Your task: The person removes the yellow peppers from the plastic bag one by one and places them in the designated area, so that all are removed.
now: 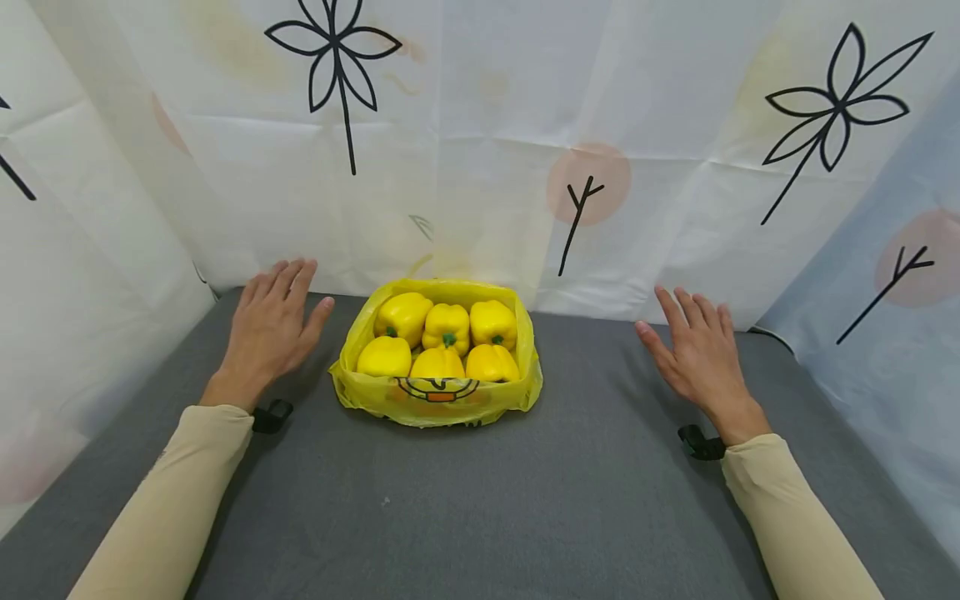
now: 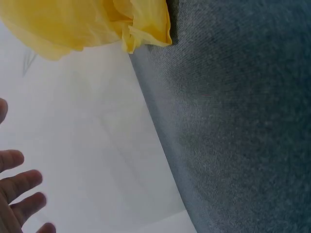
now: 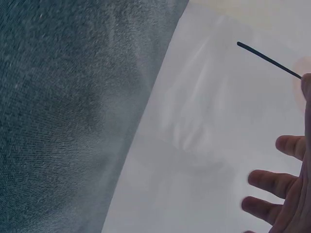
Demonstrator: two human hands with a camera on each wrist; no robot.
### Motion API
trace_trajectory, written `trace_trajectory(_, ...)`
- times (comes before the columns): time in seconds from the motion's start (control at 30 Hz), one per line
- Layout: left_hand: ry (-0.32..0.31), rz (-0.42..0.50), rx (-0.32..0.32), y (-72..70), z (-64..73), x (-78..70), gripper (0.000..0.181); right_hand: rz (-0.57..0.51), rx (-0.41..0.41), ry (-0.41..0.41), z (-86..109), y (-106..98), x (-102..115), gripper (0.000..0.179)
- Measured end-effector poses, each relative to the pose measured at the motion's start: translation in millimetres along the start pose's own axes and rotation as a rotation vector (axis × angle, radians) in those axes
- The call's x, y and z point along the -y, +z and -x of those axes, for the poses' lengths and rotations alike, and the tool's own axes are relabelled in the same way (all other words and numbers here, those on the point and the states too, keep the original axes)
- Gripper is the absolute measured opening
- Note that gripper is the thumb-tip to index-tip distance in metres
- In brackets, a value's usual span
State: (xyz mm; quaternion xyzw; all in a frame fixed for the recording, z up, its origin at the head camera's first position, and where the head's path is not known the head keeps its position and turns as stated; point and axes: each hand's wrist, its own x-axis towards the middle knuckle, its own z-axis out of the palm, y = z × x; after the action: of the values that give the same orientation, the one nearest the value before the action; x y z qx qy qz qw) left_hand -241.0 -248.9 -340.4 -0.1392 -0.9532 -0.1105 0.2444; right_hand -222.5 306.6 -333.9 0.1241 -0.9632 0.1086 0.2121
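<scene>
A yellow plastic bag stands on the grey surface with its mouth spread wide. Several yellow bell peppers lie in two rows inside it. Left of the bag, my left hand hovers with fingers extended and thumb apart, holding nothing. In the left wrist view its fingertips show at the lower left, with the bag's crumpled edge above. My right hand is well to the right of the bag, also with fingers spread and nothing in it. The right wrist view shows its fingers against the white curtain.
The grey cloth-covered table stretches in front of the bag and to both sides. A white curtain with drawn flowers and twigs closes off the back, left and right. Dark straps with small devices sit on both wrists.
</scene>
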Motion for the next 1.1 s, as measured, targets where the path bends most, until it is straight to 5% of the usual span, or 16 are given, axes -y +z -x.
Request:
trace_trajectory(0.13,0.001,0.039,-0.029,2.7,0.3,-4.7,0.054,-0.023,-0.042,-0.039,0.6,0.9,2.4,0.062)
trace_trajectory(0.3,-0.064,0.204,0.011,7.6,1.6,-10.7,0.051,-0.056,-0.032,-0.037,1.2,0.9,5.8,0.060)
trace_trajectory(0.63,-0.254,0.637,0.097,20.6,1.1,-18.0,0.053,-0.198,0.159,0.064,-0.1,-7.7,18.8,0.058)
trace_trajectory(0.9,-0.396,0.806,0.160,34.1,1.6,-22.2,0.059,-0.207,0.202,0.042,-0.6,-10.6,28.0,0.058)
trace_trajectory(1.1,-0.412,0.902,0.159,44.4,6.0,-21.1,0.052,-0.222,0.210,0.017,-0.6,-12.5,35.8,0.060)
